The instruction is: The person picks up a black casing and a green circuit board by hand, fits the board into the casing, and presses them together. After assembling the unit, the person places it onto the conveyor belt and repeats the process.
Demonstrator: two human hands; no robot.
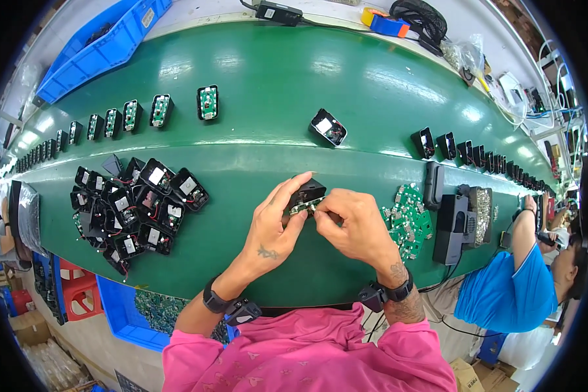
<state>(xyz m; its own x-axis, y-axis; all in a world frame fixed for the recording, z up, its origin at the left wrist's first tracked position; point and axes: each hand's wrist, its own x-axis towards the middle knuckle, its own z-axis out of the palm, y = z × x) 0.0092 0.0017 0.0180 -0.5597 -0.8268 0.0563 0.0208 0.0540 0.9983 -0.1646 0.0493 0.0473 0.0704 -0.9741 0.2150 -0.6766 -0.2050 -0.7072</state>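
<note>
My left hand and my right hand meet over the near part of the green conveyor belt. Together they hold a small black plastic housing with a green circuit board at its lower edge. My left fingers wrap the housing's left side, my right fingertips pinch the board from the right. A heap of several open black housings lies to my left. A pile of green circuit boards lies just right of my right hand.
A row of board-filled housings runs along the belt's far left, a lone housing at centre, a row of black parts at right. A black box and a co-worker in blue are at right. Blue bins stand behind.
</note>
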